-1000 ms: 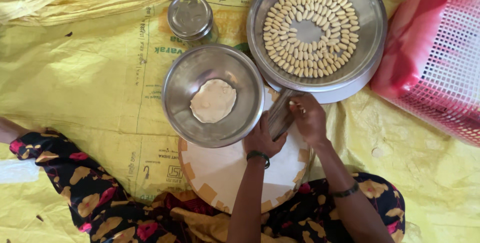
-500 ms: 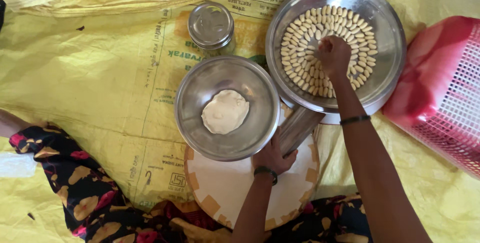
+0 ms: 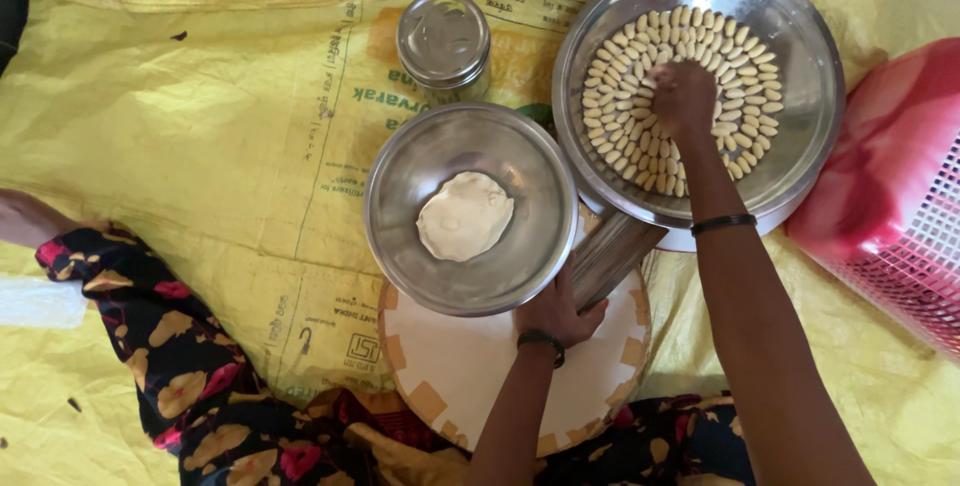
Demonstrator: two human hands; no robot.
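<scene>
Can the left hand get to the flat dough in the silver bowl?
Probably yes. The left hand rests on the round board, right beside the bowl. The dough lies uncovered in the open bowl, with nothing over it. That hand touches a ridged metal piece, so it might need to let go first.

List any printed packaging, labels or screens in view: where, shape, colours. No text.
Yellow printed sack: spread flat as a ground sheet under the steel bowl and steel tray; green print, an orange patch, small square marks near the round board.
Small steel tin: above the bowl, round, no label visible.
Pink mesh basket: right edge, no label visible.
Screens, signs: none.
</scene>
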